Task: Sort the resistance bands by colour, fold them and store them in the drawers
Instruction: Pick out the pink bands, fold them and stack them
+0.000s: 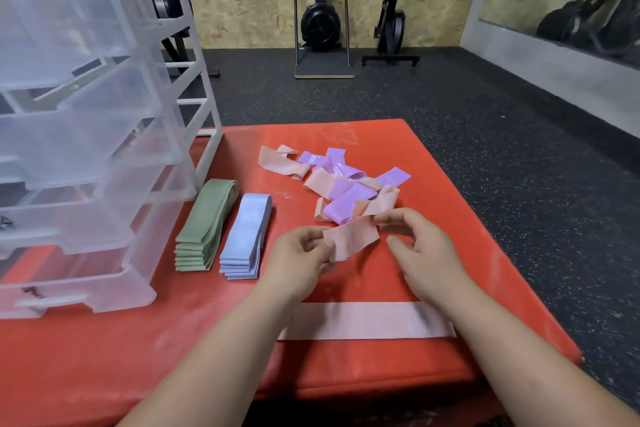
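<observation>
Red padded mat [433, 184] covers the near floor and carries everything. On its left part stands a clear plastic drawer unit [86, 135], with its drawer fronts facing the person.

A flat pink band [363, 321] lies nearest to the person, and its long axis runs from left to right under both forearms. Beside the drawer unit are a green stack [207, 218] and a blue stack [246, 232] of folded bands. They lie side by side, with their long axes pointing away from the person and leaning a little to the right.

Farther back on the mat is a loose pile [346, 180] of pink and purple bands, tangled together.

In front of this pile, the held pink band [349, 241] is above the mat between the two hands. Its long axis goes left to right, with the right end a little higher. The left hand [298, 256] pinches its left end between thumb and curled fingers. The right hand [422, 246] has its fingers curled, and the forefinger and thumb close on the right end.
</observation>
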Demonstrator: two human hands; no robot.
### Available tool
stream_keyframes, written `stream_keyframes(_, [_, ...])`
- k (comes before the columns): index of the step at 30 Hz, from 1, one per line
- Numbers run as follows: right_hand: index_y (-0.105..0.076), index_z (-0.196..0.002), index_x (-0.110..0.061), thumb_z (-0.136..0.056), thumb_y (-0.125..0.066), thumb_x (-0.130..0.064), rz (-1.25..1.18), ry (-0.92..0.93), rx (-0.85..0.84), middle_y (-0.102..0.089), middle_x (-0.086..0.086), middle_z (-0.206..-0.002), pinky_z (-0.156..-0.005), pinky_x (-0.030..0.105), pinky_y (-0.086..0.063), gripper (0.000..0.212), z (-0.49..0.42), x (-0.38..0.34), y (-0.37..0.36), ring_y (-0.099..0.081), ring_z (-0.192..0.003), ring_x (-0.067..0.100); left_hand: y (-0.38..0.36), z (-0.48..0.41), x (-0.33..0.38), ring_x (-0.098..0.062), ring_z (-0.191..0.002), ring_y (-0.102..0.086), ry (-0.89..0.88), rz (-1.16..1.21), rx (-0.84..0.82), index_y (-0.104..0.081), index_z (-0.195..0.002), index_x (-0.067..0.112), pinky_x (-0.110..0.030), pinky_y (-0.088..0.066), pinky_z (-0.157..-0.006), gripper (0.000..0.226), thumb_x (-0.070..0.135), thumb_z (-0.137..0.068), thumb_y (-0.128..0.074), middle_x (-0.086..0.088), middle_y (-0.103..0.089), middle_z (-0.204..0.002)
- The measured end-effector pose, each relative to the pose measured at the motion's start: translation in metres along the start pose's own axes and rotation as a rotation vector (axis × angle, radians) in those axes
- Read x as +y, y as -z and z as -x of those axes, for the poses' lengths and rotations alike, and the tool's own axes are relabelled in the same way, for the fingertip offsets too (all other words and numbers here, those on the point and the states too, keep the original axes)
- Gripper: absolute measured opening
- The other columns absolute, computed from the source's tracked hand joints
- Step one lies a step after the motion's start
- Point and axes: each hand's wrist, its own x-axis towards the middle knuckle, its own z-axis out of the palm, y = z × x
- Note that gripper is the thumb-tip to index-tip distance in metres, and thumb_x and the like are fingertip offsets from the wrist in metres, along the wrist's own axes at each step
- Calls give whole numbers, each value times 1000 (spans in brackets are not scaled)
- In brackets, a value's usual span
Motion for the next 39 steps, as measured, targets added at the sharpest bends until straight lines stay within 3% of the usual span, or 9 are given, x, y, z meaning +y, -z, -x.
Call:
stream_keyframes(6, [-57, -144, -29, -94, -66, -6, 224, 234, -235, -54, -17, -151, -116, 21, -34, 55, -1, -3, -3, -40, -146, -3, -3, 5, 6, -13, -77, -58, -159, -138, -94, -66, -115, 14, -33, -51, -75, 14, 5, -106, -59, 1, -67, -79])
stream_keyframes(12, [-66, -119, -31, -89, -73, -38, 398, 271, -228, -66, -20, -114, -93, 28, -45, 32, -9, -3, 3, -58, -111, 7, -5, 9, 10, -29, -92, -72, -365, -242, -97, -70, -107, 25, -48, -58, -88, 18, 8, -104, -63, -5, -78, -95])
stream_keyframes(16, [-65, -91, -27, -87, -80, -36, 579, 218, -146, -56, -19, -81, -73, 35, -39, 18, -19, 6, 28, -53, -88, 17, -2, 9, 28, -15, -89, -71, -528, -159, 34, -70, -107, 16, -30, -55, -82, 18, 2, -105, -60, 1, -76, -96])
stream_keyframes(20, [-71, -91, -35, -85, -82, -34, 494, 160, -72, -65, -19, -88, -76, 19, -36, 13, -22, 6, 47, -54, -95, 10, 6, 3, 31, -19, -89, -71, -519, -121, 116, -72, -109, 19, -38, -60, -82, 20, 3, -105, -60, 0, -76, -97])
stream_keyframes(22, [-71, -101, -38, -84, -83, -35, 530, 174, -113, -67, -22, -100, -82, 22, -36, 21, -21, 3, 47, -55, -106, 11, 5, 2, 29, -25, -87, -69, -496, -148, 126, -74, -111, 23, -42, -61, -82, 22, 6, -105, -62, -4, -75, -96])
stream_keyframes(27, [-62, -136, -41, -85, -85, -35, 224, 153, -267, -67, -25, -127, -104, 24, -45, 57, -13, -18, 27, -59, -126, -1, -5, 12, 30, -14, -87, -69, -546, -233, -14, -69, -121, 24, -29, -54, -83, 26, 10, -100, -72, 5, -74, -93])
stream_keyframes(32, [-77, -97, -27, -87, -83, -14, 71, 136, -121, -76, -9, -86, -84, 35, -58, 17, -12, -38, 17, -72, -84, 9, -14, 15, 32, -23, -93, -72, -513, -146, 19, -66, -122, 30, -41, -60, -89, 35, 12, -95, -79, 2, -75, -105])
stream_keyframes(35, [-76, -96, -20, -90, -78, -7, -134, 122, -82, -77, -5, -87, -70, 30, -55, 14, -15, -50, 18, -72, -80, 12, -17, 15, 30, -24, -105, -74, -438, -27, -71, -66, -127, 24, -46, -59, -96, 31, 15, -99, -75, -3, -78, -110])
stream_keyframes(39, [-74, -97, -13, -93, -74, 1, -395, 156, 54, -77, -1, -91, -81, 35, -60, 16, -18, -66, 21, -71, -85, 15, -19, 12, 14, -23, -105, -76, -400, -215, -240, -74, -114, 11, -54, -58, -97, 16, 19, -100, -75, -8, -80, -108])
